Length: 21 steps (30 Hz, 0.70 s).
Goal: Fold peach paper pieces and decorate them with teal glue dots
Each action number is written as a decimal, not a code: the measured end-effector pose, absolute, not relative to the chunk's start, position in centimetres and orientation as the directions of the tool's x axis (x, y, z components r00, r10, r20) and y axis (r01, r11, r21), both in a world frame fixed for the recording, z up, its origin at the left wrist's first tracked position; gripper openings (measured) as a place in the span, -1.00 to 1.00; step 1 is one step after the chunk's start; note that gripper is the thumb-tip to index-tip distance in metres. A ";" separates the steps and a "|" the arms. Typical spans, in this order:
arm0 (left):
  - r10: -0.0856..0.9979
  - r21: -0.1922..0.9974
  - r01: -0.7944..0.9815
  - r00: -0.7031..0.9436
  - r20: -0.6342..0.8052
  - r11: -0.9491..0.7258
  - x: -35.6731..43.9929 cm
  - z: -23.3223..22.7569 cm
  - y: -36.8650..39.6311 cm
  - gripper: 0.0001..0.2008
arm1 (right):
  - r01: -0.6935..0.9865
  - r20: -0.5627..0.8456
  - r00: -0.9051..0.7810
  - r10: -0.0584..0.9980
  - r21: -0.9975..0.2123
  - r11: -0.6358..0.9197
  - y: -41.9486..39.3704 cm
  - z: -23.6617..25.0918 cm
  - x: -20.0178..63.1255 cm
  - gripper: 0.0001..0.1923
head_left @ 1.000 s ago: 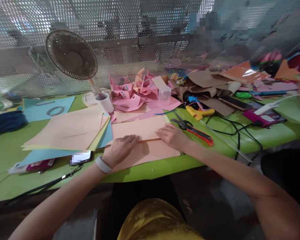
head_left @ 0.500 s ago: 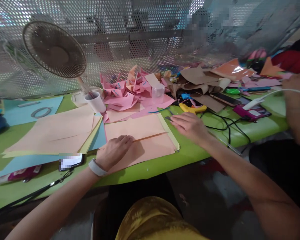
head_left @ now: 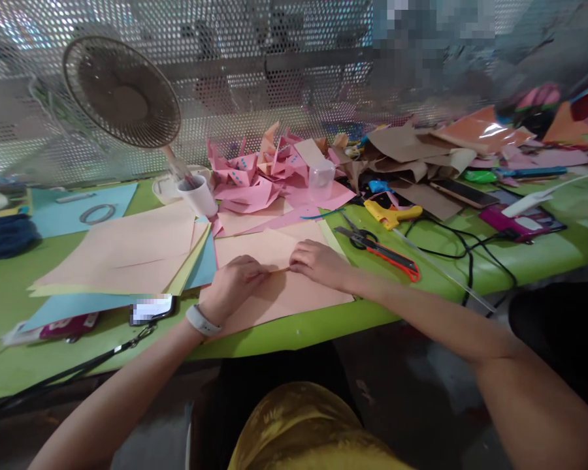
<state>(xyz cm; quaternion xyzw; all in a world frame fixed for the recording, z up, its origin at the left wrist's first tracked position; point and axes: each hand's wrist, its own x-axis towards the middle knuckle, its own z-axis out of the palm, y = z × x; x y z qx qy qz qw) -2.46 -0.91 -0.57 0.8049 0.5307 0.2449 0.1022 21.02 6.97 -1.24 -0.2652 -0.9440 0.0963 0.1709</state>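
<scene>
A peach paper sheet [head_left: 301, 300] lies before me on the green table, with a yellowish sheet showing under its right edge. Across its middle runs a narrow orange strip [head_left: 279, 268], whose material I cannot make out. My left hand [head_left: 235, 287], wearing a white wristband, is closed with fingertips pinching the strip's left part. Close beside it, my right hand [head_left: 318, 264] pinches the strip further right and covers that end. Just right of the paper, an orange-edged utility knife [head_left: 394, 256] rests against black-handled scissors [head_left: 363, 239].
Stacked peach sheets [head_left: 112, 248] and a phone [head_left: 151, 309] lie left. Behind are a fan [head_left: 127, 98], a white cup [head_left: 199, 197] and pink paper pieces [head_left: 247, 196]. A yellow glue gun [head_left: 389, 212], black cables [head_left: 463, 245] and a purple device [head_left: 514, 225] occupy the right.
My right hand has left the utility knife on the table and moved left onto the orange strip. My left hand stays at the strip. The view has shifted slightly.
</scene>
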 end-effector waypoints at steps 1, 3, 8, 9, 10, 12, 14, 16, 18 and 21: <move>0.930 0.490 0.794 0.265 0.256 -0.361 -2.5 -0.5 -0.8 -0.80 | 0.486 0.251 -0.788 0.563 -0.308 0.818 7.1 -1.1 21.0 -0.86; 0.969 0.576 0.780 0.175 0.175 -0.245 -2.6 -0.2 -0.6 -0.78 | 0.528 0.201 -0.760 0.618 -0.365 0.767 7.2 -0.8 20.9 -0.86; 0.987 0.497 0.854 0.124 0.100 -0.158 -3.0 0.5 -0.3 -0.70 | 0.619 0.089 -0.708 0.701 -0.399 0.676 7.1 -0.2 20.3 -0.85; 0.984 0.447 0.878 0.140 0.108 -0.174 -3.2 0.6 -0.3 -0.70 | 0.630 0.080 -0.701 0.709 -0.398 0.667 7.1 -0.1 20.2 -0.84; 0.982 0.393 0.901 0.151 0.113 -0.184 -3.4 0.7 -0.3 -0.69 | 0.636 0.075 -0.695 0.715 -0.398 0.661 7.1 0.0 20.1 -0.84; 0.983 0.296 0.940 0.144 0.110 -0.171 -4.1 0.7 -0.4 -0.65 | 0.644 0.068 -0.686 0.724 -0.406 0.649 7.0 0.0 20.1 -0.84; 0.988 0.236 0.962 0.117 0.099 -0.137 -5.1 0.7 -0.8 -0.62 | 0.646 0.059 -0.680 0.731 -0.424 0.635 7.0 0.1 20.1 -0.85; 0.991 0.195 0.974 0.099 0.092 -0.116 -6.2 0.7 -1.2 -0.61 | 0.645 0.052 -0.674 0.737 -0.444 0.622 6.9 0.2 20.2 -0.84; 0.991 0.136 0.985 0.099 0.087 -0.110 -7.2 0.8 -1.8 -0.61 | 0.642 0.051 -0.672 0.739 -0.458 0.615 6.9 0.3 20.2 -0.84; 0.988 -0.001 0.995 0.098 0.117 -0.098 -8.4 1.2 -2.6 -0.62 | 0.630 0.054 -0.678 0.733 -0.472 0.617 7.0 0.2 20.3 -0.84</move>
